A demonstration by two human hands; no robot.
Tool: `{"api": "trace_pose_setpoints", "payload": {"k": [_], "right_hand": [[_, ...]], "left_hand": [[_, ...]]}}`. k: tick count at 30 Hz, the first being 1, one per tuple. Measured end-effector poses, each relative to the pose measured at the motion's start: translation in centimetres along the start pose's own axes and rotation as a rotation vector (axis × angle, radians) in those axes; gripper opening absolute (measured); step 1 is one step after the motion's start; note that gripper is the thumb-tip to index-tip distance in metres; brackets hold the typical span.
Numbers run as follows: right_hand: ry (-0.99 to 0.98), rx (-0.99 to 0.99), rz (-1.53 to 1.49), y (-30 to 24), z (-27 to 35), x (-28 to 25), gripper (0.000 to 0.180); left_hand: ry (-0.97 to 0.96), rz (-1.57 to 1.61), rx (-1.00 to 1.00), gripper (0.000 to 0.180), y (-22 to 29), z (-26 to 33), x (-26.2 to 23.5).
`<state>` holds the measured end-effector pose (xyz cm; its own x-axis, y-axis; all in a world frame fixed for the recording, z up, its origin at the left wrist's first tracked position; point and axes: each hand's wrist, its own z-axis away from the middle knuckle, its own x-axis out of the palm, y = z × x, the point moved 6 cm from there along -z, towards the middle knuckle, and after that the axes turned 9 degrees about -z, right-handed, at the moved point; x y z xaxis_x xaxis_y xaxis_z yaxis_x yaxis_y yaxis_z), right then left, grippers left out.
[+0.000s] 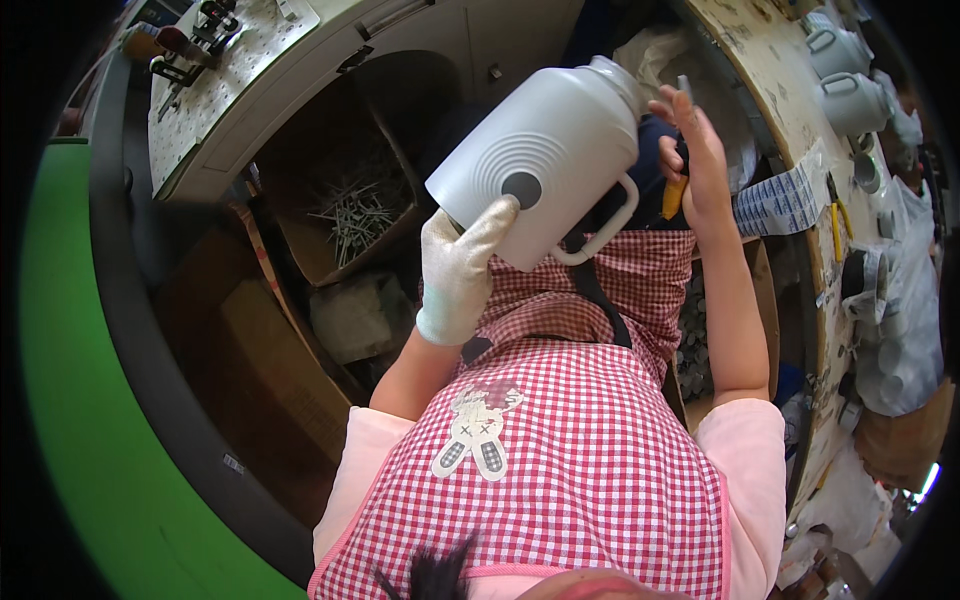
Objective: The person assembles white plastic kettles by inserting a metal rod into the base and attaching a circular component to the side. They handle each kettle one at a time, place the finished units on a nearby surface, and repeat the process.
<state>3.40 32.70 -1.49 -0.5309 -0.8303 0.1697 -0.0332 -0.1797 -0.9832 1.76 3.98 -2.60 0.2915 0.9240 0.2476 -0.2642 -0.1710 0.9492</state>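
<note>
My left hand (461, 262), in a white glove, grips a light grey plastic jug (572, 125) near its base. The jug lies tilted, its neck to the upper right and its handle (612, 228) toward me. Ringed ridges and a dark round spot (521, 190) mark its side, with my gloved fingertip at the spot's edge. Just right of the neck is my bare right hand (697, 150), its fingers curled round a tool with a yellow-orange and black handle (674, 197). A small grey tip shows by the fingertips; the tool's exact kind is hidden.
An open box of loose metal pins or nails (355, 212) stands to the left below a perforated worktop (236, 85). Along the right, a bench (765, 60) bears more grey jugs (853, 103), yellow-handled pliers (838, 220) and plastic bags. A box of small round parts (694, 330) sits by my right arm.
</note>
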Motion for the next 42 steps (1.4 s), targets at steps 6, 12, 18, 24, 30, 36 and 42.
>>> {"api": "trace_pose_setpoints", "payload": {"k": [6,12,18,24,30,36,42], "right_hand": [[-0.145,0.117,0.053,3.3,-1.5,0.0,0.078],[0.022,-0.12,0.146,1.2,0.0,2.7,0.082],[0.202,-0.136,-0.063,0.0,-2.8,-0.1,0.083],[-0.264,0.229,-0.232,1.1,-4.5,2.7,0.069],[0.085,-0.272,0.657,-4.5,-20.3,-15.3,0.055],[0.458,-0.113,1.651,1.0,-30.5,-43.7,0.087],[0.419,-0.621,1.629,-1.6,-23.2,-27.6,0.061]], "left_hand": [[0.055,-0.058,-0.007,0.04,-1.4,-1.0,0.0],[0.153,0.088,0.127,0.035,-3.6,-4.6,-1.7],[0.303,-0.035,0.209,0.051,-2.6,-4.9,-6.9],[-0.085,-0.091,-0.005,0.063,-4.9,-3.4,-3.5],[0.363,-0.212,0.335,0.062,3.0,-2.7,-11.3],[0.763,-0.604,0.893,0.06,21.1,-2.1,-24.0],[0.834,-0.513,0.745,0.048,33.2,-13.9,-32.9]]}}
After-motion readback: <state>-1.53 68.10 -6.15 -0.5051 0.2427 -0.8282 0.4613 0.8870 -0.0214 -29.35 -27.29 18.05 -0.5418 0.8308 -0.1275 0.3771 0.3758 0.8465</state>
